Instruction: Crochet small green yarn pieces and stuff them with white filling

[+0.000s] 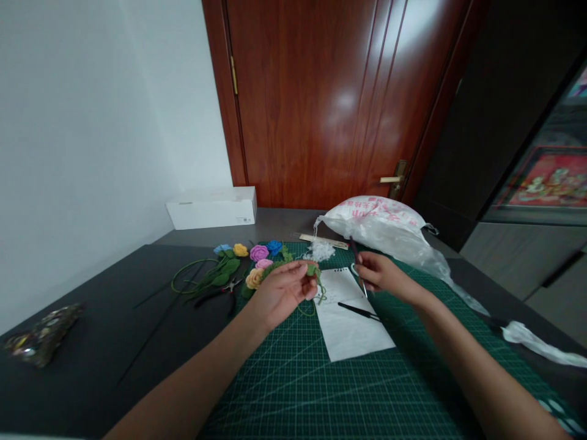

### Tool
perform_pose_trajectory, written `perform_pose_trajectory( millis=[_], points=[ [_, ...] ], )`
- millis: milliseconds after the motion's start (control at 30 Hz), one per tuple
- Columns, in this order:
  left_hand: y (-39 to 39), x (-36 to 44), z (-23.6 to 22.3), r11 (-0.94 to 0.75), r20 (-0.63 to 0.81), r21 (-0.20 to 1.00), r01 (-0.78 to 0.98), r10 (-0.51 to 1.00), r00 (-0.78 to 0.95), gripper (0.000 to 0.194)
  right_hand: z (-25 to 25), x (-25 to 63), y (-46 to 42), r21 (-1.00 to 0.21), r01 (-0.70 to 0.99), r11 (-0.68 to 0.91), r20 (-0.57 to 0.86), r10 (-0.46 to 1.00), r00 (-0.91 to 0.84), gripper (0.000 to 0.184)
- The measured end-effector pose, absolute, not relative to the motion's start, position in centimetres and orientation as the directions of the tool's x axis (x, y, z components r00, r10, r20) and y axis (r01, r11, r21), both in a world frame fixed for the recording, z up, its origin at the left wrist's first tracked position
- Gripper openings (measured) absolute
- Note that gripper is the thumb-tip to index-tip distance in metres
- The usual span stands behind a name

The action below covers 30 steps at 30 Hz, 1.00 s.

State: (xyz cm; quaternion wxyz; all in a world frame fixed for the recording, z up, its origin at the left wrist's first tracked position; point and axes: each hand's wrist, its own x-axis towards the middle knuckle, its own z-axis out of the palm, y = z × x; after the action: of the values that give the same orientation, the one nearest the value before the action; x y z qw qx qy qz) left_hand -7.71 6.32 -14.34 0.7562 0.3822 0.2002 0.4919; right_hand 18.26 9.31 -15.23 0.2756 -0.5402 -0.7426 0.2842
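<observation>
Black pliers lie left of the paper. Nearer to the paper, on the same side, are bright yarn flowers. By the paper's top left edge, the left hand pinches a green yarn piece with thumb and fingers. A black tool lies on the paper. Near the paper's top right edge, the right hand grips a dark stick with a shiny tip. Behind the paper, to the right, sits a white bag.

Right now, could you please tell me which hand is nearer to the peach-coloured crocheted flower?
The left hand is nearer, just right of the peach-coloured crocheted flower; the right hand is farther right, near the right edge of the white paper sheet.
</observation>
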Motion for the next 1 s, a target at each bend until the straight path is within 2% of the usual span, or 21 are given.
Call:
perform_pose_trajectory(
  millis=[100, 133, 167, 200, 267, 333, 500, 567, 700, 833, 1000],
  points=[
    [6.1, -7.4, -14.3, 0.207, 0.087, 0.799, -0.564, 0.89, 0.448, 0.026, -13.9, 17.2, 7.5, -0.867, 0.399, 0.3, 0.208, 0.944, -0.257, 0.027],
    [6.1, -7.3, -14.4, 0.18, 0.106, 0.817, -0.548, 0.887, 0.449, 0.025, -13.6, 16.6, 7.0, -0.951, 0.112, 0.288, 0.256, 0.938, -0.235, 0.025],
    [6.1, -7.3, -14.5, 0.147, 0.13, 0.834, -0.532, 0.884, 0.448, 0.024, -13.5, 15.9, 6.6, -0.961, -0.114, 0.254, 0.274, 0.933, -0.232, 0.026],
    [6.1, -7.2, -14.6, 0.117, 0.151, 0.845, -0.521, 0.883, 0.444, 0.023, -13.5, 15.2, 6.2, -0.944, -0.244, 0.222, 0.281, 0.928, -0.246, 0.028],
    [6.2, -7.1, -14.8, 0.072, 0.182, 0.859, -0.507, 0.883, 0.433, 0.022, -13.9, 14.1, 5.9, -0.918, -0.347, 0.191, 0.292, 0.918, -0.267, 0.029],
    [6.3, -7.0, -15.0, 0.05, 0.188, 0.87, -0.49, 0.886, 0.424, 0.023, -14.7, 13.4, 5.8, -0.924, -0.338, 0.177, 0.278, 0.92, -0.278, 0.026],
    [6.4, -6.7, -15.6, 0.009, 0.164, 0.901, -0.434, 0.918, 0.36, 0.03, -16.6, 13.1, 6.2, -0.965, -0.037, 0.258, 0.257, 0.923, -0.287, 0.038],
    [6.5, -6.6, -15.8, 0.004, 0.154, 0.904, -0.428, 0.93, 0.333, 0.03, -17.2, 12.9, 6.3, -0.962, 0.03, 0.271, 0.251, 0.922, -0.294, 0.043],
    [6.9, -6.6, -15.9, -0.063, 0.201, 0.894, -0.445, 0.941, 0.272, 0.025, -18.3, 12.3, 6.3, -0.973, 0.111, 0.204, 0.15, 0.917, -0.369, 0.048],
    [7.2, -6.9, -15.5, -0.149, 0.242, 0.895, -0.42, 0.954, 0.177, 0.022, -18.7, 11.6, 6.0, -0.983, 0.086, 0.16, 0.108, 0.896, -0.431, 0.054],
    [7.9, -7.9, -15.1, -0.253, 0.268, 0.898, -0.36, 0.963, -0.009, 0.02, -17.8, 11.5, 5.4, -0.992, 0.015, 0.127, 0.11, 0.909, -0.402, 0.056]
  ],
)
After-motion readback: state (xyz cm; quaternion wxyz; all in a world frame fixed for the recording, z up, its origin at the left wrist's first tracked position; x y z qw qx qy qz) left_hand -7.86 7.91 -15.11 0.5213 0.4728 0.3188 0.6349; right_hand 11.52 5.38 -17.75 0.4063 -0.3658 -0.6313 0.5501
